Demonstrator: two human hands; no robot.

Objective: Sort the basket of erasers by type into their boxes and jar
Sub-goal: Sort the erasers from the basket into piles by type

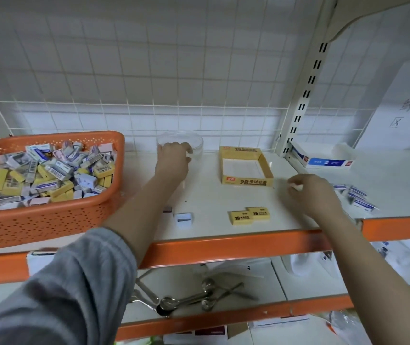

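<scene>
Two yellow erasers (250, 215) lie side by side near the shelf's orange front edge (223, 247), between the two forearms and nearer the right one. Just right of the left forearm sits a small white eraser (183, 218), with a darker scrap beside it, too blurred to name. Below, on the lower shelf, metal spoons (189, 301) lie in a loose heap.

Farther in, the right hand (310, 192) hovers over the shelf with its fingers curled; something small and pale shows at the fingertips, but whether it is pinched cannot be told. Just beyond that hand, to its right, a cluster of blue-and-white erasers (356, 196) lies on the shelf. Between the hands stands an open yellow box (246, 168), its floor bare.

The left hand (172, 159) reaches farther back, fingers curled over the rim of a clear jar (194, 143) and gripping it. Left of that arm, the orange basket (49, 220) holds a jumble of mixed erasers (47, 170), yellow, white and pinkish. Well beyond the right hand, against the upright, a white-and-blue box (323, 156) rests on the neighbouring shelf.
</scene>
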